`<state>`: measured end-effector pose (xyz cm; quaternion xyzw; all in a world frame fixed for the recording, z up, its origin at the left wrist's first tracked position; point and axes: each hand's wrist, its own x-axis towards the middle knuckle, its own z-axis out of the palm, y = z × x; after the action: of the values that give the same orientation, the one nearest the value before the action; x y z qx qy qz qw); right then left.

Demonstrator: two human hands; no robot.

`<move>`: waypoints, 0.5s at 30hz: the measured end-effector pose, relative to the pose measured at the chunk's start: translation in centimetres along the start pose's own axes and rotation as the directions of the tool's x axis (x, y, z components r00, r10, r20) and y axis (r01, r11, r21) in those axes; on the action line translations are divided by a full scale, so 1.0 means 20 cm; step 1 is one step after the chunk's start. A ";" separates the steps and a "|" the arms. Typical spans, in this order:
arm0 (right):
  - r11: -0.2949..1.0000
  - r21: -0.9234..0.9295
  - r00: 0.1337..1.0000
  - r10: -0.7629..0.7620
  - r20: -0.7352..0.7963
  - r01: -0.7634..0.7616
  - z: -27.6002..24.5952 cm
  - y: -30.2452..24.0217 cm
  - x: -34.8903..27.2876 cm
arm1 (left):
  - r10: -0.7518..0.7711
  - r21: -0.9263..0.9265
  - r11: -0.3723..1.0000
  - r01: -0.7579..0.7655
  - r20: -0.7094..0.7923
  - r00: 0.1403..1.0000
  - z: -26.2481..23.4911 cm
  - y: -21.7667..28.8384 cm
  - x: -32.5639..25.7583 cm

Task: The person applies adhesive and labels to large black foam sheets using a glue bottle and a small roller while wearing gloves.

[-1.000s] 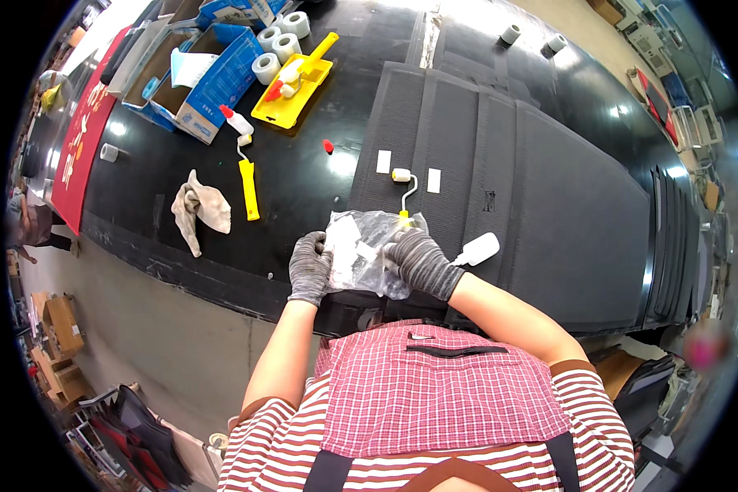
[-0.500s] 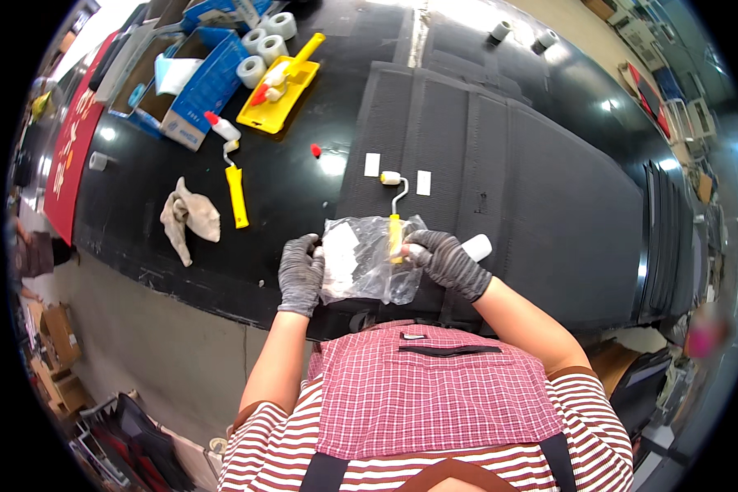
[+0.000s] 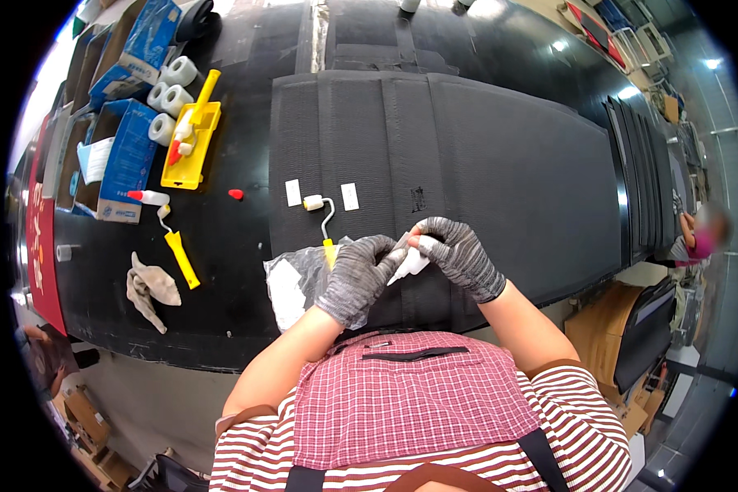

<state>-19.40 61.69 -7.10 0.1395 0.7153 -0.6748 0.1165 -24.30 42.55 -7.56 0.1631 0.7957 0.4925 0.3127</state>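
My gloved left hand and gloved right hand meet above the black ribbed mat, fingertips closed together on a small pale slip. Its face is mostly hidden by the fingers. Just below the fingertips shows a white object, partly covered by my hands. By my left wrist lies a clear plastic bag with white labels inside. A small roller with a yellow handle runs under that hand. Two white labels sit flat on the mat beside the roller head.
On the left are a grey cloth, another yellow-handled roller, a red-tipped white bottle, a red cap and a yellow tray. Blue cartons and white rolls stand behind. A person is at the far right.
My hands have left the plastic bag and come together to its right, now holding a small slip. The view has shifted rightward.
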 end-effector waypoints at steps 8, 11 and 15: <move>0.727 -0.671 0.989 -0.122 0.082 0.146 -0.31 0.12 0.26 | 0.158 0.298 0.943 -0.146 -0.017 0.987 0.11 -0.20 0.29; 0.687 -0.707 0.985 -0.096 0.140 0.168 -0.35 0.16 0.35 | 0.263 0.353 0.905 -0.235 -0.031 0.964 0.13 -0.25 0.33; 0.643 -0.738 0.979 -0.110 0.173 0.203 -0.34 0.18 0.44 | 0.300 0.409 0.870 -0.275 0.004 0.954 0.16 -0.26 0.37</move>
<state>-26.08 69.12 -13.17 -0.0218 0.9316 -0.3326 0.1450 -27.54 46.47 -15.62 0.3260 0.8561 0.3626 0.1712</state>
